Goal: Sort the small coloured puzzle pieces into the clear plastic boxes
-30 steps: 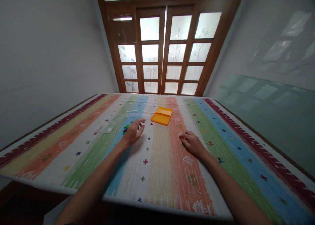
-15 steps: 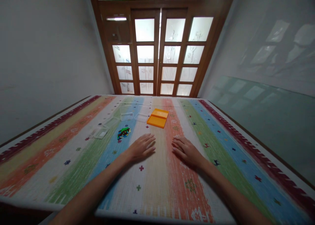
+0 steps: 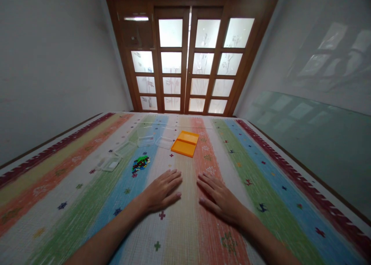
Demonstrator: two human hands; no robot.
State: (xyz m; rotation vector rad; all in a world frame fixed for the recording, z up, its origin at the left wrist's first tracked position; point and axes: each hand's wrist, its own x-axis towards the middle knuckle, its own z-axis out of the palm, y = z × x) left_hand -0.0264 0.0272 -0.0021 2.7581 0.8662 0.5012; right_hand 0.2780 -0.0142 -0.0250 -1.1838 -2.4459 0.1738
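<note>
My left hand (image 3: 162, 191) lies palm down on the striped tablecloth (image 3: 182, 234), fingers stretched out and thumb apart, holding nothing. Opposite it, my right hand (image 3: 219, 198) rests the same way on the orange stripe, also holding nothing. A strip of cloth separates the two hands. Beyond them sits an opened orange plastic case (image 3: 184, 143), its two shallow halves facing up. Left of the case and past my left hand is a small pile of green, blue, red and yellow pieces (image 3: 140, 163), too small to make out singly.
Several clear plastic boxes stand left of the orange case, among them one opened box (image 3: 145, 141) and another nearer the left (image 3: 110, 164). A wooden door with glass panes (image 3: 185, 60) rises past the table's far edge. A glass sheet (image 3: 313, 141) leans on the right wall.
The camera view has shifted, so the table and its things appear slightly lower and larger. Both hands stay on the cloth, with thumbs now more clearly apart from the fingers.
</note>
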